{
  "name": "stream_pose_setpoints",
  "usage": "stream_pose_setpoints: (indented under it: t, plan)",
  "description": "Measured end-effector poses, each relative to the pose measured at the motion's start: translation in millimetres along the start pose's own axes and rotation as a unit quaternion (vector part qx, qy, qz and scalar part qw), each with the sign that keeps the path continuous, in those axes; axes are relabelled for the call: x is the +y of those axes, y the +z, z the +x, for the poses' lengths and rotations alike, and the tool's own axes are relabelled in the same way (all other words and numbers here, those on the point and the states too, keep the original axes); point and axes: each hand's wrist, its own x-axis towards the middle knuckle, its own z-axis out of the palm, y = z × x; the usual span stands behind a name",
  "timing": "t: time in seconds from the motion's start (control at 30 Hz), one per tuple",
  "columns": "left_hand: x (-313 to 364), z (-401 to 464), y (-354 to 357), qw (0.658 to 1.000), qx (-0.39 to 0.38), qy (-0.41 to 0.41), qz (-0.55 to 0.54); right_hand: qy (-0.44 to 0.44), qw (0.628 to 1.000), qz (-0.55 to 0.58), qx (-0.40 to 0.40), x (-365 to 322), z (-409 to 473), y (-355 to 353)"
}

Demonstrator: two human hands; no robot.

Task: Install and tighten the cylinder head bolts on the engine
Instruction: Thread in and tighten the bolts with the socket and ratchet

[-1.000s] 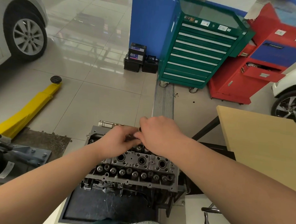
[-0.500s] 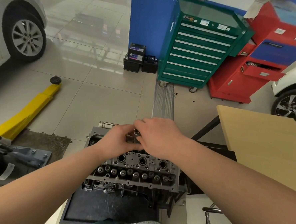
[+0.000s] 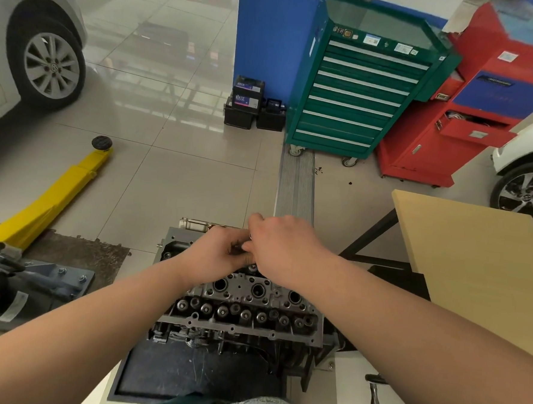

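Observation:
A grey cylinder head sits on an engine on a stand in front of me, with round bores and valve parts showing on top. Both my hands meet over its far side. My left hand curls its fingers round small dark bolts. My right hand pinches a bolt with a shiny head between thumb and fingertips, just above the left hand. The far half of the head is hidden under my hands.
A wooden table stands to the right. Farther back are a green tool cabinet and a red cabinet. A yellow lift arm lies on the floor at left. A dark tray sits under the engine.
My right hand has shifted slightly up and away over the left hand while handling a bolt. My left hand has stayed nearly in place over the head.

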Motion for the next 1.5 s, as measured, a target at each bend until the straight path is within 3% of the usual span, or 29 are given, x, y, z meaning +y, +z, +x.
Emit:
stream_pose_setpoints:
  t: [0.2,0.37,0.53,0.6,0.67,0.77,0.87,1.0,1.4,1.5]
  plan:
    - [-9.5,-9.7,21.2,0.992,0.116,0.016,0.042,0.029,0.999,-0.039,0.021,-6.4,0.7,1.0]
    - [-4.2,-6.9,12.4,0.993,0.055,0.05,0.091,-0.052,0.998,0.012,-0.026,0.2,-4.7,-8.5]
    - [-12.4,-8.3,0.7,0.995,-0.002,0.055,0.08,-0.024,0.999,0.022,-0.023,-4.3,-5.9,-8.7]
    - [-30.6,-21.7,-3.4,0.989,0.007,0.045,0.138,-0.028,0.999,0.043,-0.001,-8.0,-6.9,-12.8]
    - [-53.5,-45.1,-8.3,0.974,0.052,-0.007,0.221,-0.038,0.996,0.066,0.05,-11.4,-6.4,-22.4]
    - [-89.1,-86.2,-16.3,0.951,0.117,-0.125,0.258,-0.051,0.988,0.094,0.115,-18.2,-0.8,-41.0]
    - [-115.3,-112.6,-18.8,0.942,0.076,-0.184,0.271,-0.058,0.985,0.106,0.126,-29.7,8.0,-49.7]
    - [-134.2,-120.9,-14.0,0.944,0.017,-0.184,0.272,-0.054,0.988,0.113,0.094,-45.1,17.9,-41.8]
    - [-129.4,-113.2,-14.0,0.943,-0.007,-0.189,0.273,-0.011,0.996,0.07,0.048,-58.7,28.0,-22.4]
    - [-119.4,-103.8,-17.5,0.939,0.006,-0.144,0.311,0.0,0.996,0.072,0.054,-62.2,29.3,-21.5]
